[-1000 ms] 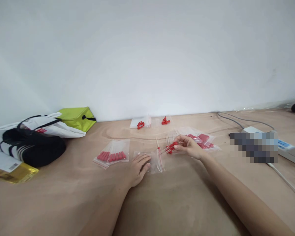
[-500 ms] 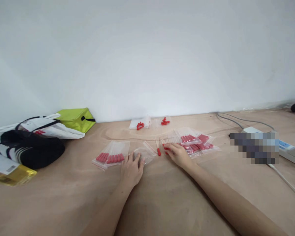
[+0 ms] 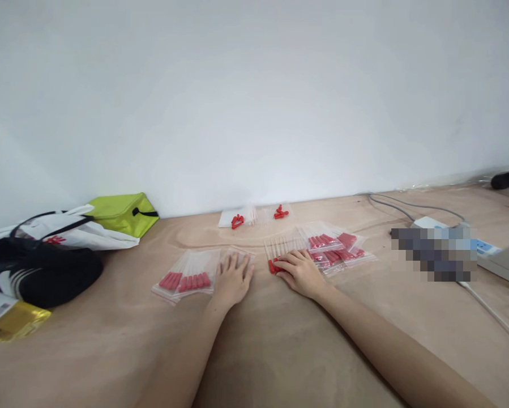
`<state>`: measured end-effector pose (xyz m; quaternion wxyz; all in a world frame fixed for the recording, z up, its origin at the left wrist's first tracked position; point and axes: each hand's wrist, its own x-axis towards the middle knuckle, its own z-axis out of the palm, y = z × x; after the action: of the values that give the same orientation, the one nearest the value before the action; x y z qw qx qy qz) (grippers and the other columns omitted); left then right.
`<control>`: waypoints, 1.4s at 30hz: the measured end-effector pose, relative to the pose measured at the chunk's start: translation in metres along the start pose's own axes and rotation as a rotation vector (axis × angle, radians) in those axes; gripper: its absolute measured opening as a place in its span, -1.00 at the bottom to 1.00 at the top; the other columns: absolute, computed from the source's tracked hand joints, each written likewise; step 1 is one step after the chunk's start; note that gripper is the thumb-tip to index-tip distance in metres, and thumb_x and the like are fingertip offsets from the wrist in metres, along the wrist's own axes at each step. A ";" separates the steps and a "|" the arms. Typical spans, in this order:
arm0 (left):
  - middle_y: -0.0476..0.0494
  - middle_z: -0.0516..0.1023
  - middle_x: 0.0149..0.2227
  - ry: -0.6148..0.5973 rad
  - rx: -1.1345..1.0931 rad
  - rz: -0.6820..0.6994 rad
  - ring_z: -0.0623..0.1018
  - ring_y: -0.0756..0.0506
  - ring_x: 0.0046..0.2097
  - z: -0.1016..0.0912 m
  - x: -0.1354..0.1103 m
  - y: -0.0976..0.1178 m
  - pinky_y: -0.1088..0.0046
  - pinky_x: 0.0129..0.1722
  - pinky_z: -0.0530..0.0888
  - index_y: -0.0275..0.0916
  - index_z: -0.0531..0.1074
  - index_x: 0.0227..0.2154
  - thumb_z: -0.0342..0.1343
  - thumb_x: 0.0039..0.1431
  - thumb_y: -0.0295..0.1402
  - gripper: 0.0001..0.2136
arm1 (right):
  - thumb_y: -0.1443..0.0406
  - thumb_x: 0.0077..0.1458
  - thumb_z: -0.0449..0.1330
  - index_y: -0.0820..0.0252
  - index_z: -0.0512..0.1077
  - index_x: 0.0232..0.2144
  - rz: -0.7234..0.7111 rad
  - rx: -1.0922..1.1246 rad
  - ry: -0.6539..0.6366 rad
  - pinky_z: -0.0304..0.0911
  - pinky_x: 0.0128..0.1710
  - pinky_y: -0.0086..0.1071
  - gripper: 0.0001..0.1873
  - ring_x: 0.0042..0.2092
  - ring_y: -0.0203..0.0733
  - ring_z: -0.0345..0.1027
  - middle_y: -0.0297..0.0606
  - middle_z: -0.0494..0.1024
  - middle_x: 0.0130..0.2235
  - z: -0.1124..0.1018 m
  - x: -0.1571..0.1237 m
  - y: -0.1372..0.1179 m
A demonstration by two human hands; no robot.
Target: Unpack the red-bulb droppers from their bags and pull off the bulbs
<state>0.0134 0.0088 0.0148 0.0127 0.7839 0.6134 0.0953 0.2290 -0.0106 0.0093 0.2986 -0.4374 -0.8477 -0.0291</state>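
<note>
My left hand [image 3: 232,279] lies flat with its fingers spread on an empty clear zip bag [image 3: 240,253]. To its left are zip bags [image 3: 190,277] holding droppers with red bulbs. My right hand [image 3: 302,273] rests palm down, fingers stretched out over a row of loose droppers [image 3: 274,262]. Their thin pale stems point away from me, and the hand covers some of the red bulbs. Right beside that hand lies a pile of filled zip bags [image 3: 337,249] with more red-bulbed droppers.
Against the wall sit loose red bulbs [image 3: 238,220] and another small red heap [image 3: 281,212] on clear bags. At left are a black bag [image 3: 63,275], a white bag [image 3: 110,233] and a lime-green bag [image 3: 124,212]. A power strip [image 3: 486,249] with cables stands at right.
My right hand has gone from pinching at a dropper to lying flat over the row, which now looks more aligned. My left hand has flattened further onto the empty bag.
</note>
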 end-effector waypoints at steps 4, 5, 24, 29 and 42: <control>-0.36 0.19 0.13 0.073 -0.005 -0.338 0.12 -0.42 0.15 0.002 0.014 -0.006 -0.13 0.02 0.06 -0.21 0.23 0.04 -0.21 0.11 -0.05 -0.50 | 0.34 0.10 0.02 0.13 0.41 -0.23 -0.019 0.022 0.017 0.07 -0.18 -0.27 -0.80 -0.19 -0.18 0.25 -0.25 0.48 -0.19 0.002 0.000 0.000; -0.38 0.20 0.12 0.093 -0.012 -0.364 0.13 -0.43 0.15 0.000 0.015 -0.006 -0.13 0.02 0.07 -0.25 0.23 0.04 -0.20 0.11 -0.05 -0.49 | 0.34 0.11 0.02 0.13 0.41 -0.24 -0.021 0.025 0.020 0.07 -0.18 -0.27 -0.80 -0.19 -0.18 0.25 -0.26 0.48 -0.19 0.002 0.000 0.000; -0.22 0.41 -0.05 0.348 0.224 -0.362 0.39 -0.22 -0.05 -0.026 -0.040 -0.090 0.24 -0.09 0.29 -0.21 0.48 -0.24 -0.04 0.02 -0.21 -0.69 | 0.17 0.11 -0.02 0.05 0.44 -0.25 0.292 -0.216 0.081 0.04 -0.23 -0.24 -0.73 -0.17 -0.12 0.23 -0.24 0.47 -0.21 -0.015 -0.035 0.040; -0.16 0.50 -0.23 0.414 0.013 -0.399 0.45 -0.16 -0.13 -0.032 -0.035 -0.095 0.30 -0.09 0.31 -0.20 0.48 -0.60 -0.02 -0.03 -0.28 -0.78 | 0.15 0.11 -0.01 0.03 0.46 -0.30 0.296 -0.230 0.063 0.03 -0.26 -0.26 -0.73 -0.18 -0.14 0.24 -0.25 0.47 -0.20 -0.023 -0.048 0.049; -0.09 0.52 -0.39 0.643 -0.888 -0.620 0.48 -0.05 -0.39 -0.042 -0.029 -0.049 0.44 -0.35 0.42 -0.29 0.45 -0.21 -0.02 -0.07 -0.34 -0.67 | 0.21 0.07 0.04 0.10 0.46 -0.34 0.246 -0.139 0.246 -0.06 -0.17 -0.22 -0.78 -0.24 -0.18 0.25 -0.24 0.45 -0.30 -0.025 -0.043 0.029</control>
<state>-0.0472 -0.0111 0.0456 0.1791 0.4216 0.6872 0.5639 0.2823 -0.0318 0.0010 0.3703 -0.5506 -0.7409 -0.1042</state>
